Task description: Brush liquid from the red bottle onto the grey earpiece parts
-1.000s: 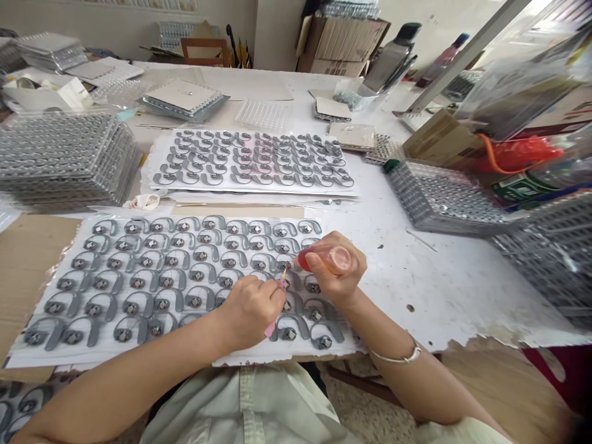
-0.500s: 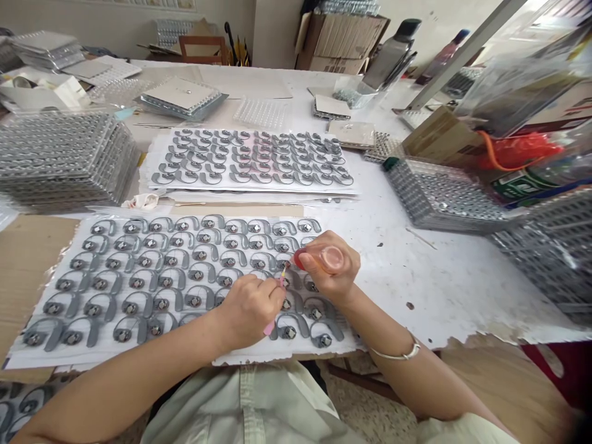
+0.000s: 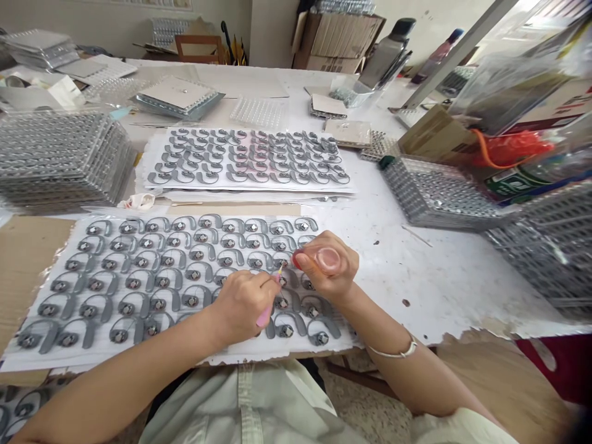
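Note:
My left hand (image 3: 245, 302) is closed around a slim pink tool (image 3: 263, 316). Its narrow yellowish tip points up and away, close to an ear-hook piece in the right part of the near sheet. In my right hand (image 3: 340, 271) is a small clear reddish bottle (image 3: 327, 261), tipped so its round base faces me and its red end (image 3: 298, 258) points left. Both hands hover over rows of grey ear-hook earphone pieces (image 3: 192, 301), each with a small round metallic part, laid on a white sheet (image 3: 32, 354). My hands cover some pieces.
Behind lies a second sheet of ear-hook pieces (image 3: 240, 157). Stacked plastic trays stand left (image 3: 60, 160) and right (image 3: 439, 191). A cotton swab (image 3: 185, 203) and crumpled tissue (image 3: 137, 201) lie between the sheets. A grey bottle (image 3: 388, 52) stands at the back.
My left hand has drawn back slightly towards me and left, taking the pink tool's tip a little away from the bottle's red end. The right hand keeps nearly the same pose.

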`<state>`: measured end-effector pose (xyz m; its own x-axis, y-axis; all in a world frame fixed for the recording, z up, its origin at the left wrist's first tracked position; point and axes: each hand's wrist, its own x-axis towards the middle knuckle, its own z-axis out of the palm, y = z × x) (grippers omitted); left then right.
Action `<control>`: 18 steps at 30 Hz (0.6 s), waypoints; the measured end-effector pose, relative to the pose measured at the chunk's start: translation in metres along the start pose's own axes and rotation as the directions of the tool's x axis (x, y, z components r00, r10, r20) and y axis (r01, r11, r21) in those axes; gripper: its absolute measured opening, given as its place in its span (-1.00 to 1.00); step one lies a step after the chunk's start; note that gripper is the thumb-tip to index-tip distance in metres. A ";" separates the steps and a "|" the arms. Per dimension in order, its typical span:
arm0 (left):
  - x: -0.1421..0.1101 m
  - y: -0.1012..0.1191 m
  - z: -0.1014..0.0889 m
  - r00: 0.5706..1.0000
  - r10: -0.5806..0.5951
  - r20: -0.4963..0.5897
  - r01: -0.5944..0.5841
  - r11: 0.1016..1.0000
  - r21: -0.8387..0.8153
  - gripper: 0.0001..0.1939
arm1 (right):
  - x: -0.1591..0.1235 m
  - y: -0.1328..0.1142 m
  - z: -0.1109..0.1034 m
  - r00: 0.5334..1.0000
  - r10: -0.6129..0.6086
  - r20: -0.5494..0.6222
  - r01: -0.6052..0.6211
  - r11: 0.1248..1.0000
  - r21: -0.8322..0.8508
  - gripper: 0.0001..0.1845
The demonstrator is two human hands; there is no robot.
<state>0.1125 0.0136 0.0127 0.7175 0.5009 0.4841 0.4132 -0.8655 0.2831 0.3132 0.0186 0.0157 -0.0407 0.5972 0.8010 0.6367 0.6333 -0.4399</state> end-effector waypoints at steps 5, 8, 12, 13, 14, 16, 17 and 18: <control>0.003 0.000 -0.002 0.998 -0.065 0.003 0.065 0.994 -0.089 -0.81 | -0.001 0.000 -0.003 0.999 0.022 0.023 -0.022 1.000 0.003 -0.90; 0.004 0.001 -0.003 0.995 -0.098 0.025 0.100 0.990 -0.102 -0.81 | -0.002 0.001 -0.005 0.999 0.014 0.046 -0.015 1.000 0.023 -0.90; 0.006 -0.002 0.001 0.991 -0.118 0.055 0.124 0.986 -0.114 -0.80 | -0.004 0.008 -0.005 0.998 -0.051 0.043 0.050 0.999 0.010 -0.86; 0.006 -0.003 0.001 0.989 -0.129 0.067 0.136 0.984 -0.112 -0.80 | -0.004 0.009 -0.005 0.997 -0.066 0.034 0.066 0.998 0.000 -0.85; 0.006 -0.004 0.001 0.987 -0.140 0.077 0.148 0.983 -0.111 -0.80 | -0.004 0.010 -0.005 0.997 -0.075 0.027 0.075 0.997 -0.008 -0.85; 0.005 -0.004 0.000 0.985 -0.150 0.084 0.161 0.978 -0.134 -0.81 | -0.003 0.008 -0.005 0.997 -0.081 0.021 0.081 0.997 -0.004 -0.84; 0.005 -0.004 -0.002 0.986 -0.151 0.076 0.162 0.974 -0.159 -0.81 | -0.003 0.006 -0.005 0.997 -0.074 0.025 0.074 0.997 0.001 -0.84; 0.005 -0.004 -0.003 0.987 -0.150 0.064 0.159 0.969 -0.191 -0.81 | -0.002 0.003 -0.005 0.998 -0.062 0.032 0.061 0.998 0.013 -0.84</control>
<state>0.1134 0.0195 0.0165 0.6822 0.6234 0.3820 0.4077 -0.7581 0.5090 0.3190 0.0171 0.0151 -0.1043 0.5724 0.8133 0.6227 0.6752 -0.3954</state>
